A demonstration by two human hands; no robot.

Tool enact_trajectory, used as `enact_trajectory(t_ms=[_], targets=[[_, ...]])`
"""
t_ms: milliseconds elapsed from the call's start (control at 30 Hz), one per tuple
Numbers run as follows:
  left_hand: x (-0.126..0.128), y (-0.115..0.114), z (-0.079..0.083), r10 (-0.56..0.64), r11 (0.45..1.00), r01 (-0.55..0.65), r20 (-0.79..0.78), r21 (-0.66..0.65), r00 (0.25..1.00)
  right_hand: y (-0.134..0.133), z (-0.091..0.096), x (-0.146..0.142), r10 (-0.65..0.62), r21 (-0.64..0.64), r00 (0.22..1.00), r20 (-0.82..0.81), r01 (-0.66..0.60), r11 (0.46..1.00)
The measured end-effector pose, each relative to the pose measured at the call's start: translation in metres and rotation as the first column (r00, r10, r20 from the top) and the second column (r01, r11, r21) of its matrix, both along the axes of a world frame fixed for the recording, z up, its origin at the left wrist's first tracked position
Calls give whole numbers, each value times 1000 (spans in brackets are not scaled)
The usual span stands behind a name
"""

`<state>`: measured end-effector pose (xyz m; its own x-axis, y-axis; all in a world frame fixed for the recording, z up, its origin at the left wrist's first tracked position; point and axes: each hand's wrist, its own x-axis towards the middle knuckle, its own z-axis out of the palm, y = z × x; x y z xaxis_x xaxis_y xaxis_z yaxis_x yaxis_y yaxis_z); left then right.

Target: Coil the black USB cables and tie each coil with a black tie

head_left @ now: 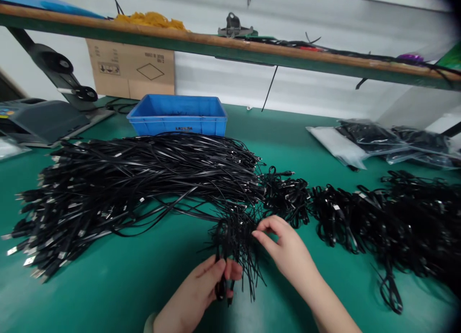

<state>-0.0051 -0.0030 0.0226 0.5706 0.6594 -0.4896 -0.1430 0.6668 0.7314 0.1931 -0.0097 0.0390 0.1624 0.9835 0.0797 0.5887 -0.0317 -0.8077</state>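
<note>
Now, left hand (pixel 192 294) and right hand (pixel 286 249) grip black cables (pixel 234 241).

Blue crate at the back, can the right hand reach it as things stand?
Probably only by reaching over: the large black cable pile lies between the right hand and the blue crate.

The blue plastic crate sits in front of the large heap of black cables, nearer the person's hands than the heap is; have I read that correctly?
Not quite: the head view shows the blue plastic crate behind the large heap of black cables, so it is farther from the left hand and right hand than the heap is.
</note>
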Motion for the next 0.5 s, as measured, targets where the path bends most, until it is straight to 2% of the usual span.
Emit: enact_trajectory(t_ms=[33,100,167,300,400,500], targets=[[-2,0,0,16,1000,-16,-9,-10,1000,-5,-4,5,-41,-19,988,149,44,999],[-3,-1,0,27,999,-28,-35,-46,999,-16,-16,10,-47,-68,951,306,72,995],[-2,-2,-2,39,996,-45,-73,-81,997,-23,-31,7,-23,-66,928,372,51,997],[3,-2,-3,37,988,-52,-103,-144,994,-25,-49,-5,-83,38,866,493,74,997],[2,-1,-3,32,982,-48,-92,-182,995,-24,-41,-5,-47,5,859,511,51,999],[-1,1,-2,57,979,-64,-43,-192,997,-27,-18,0,-33,-20,860,509,50,999]])
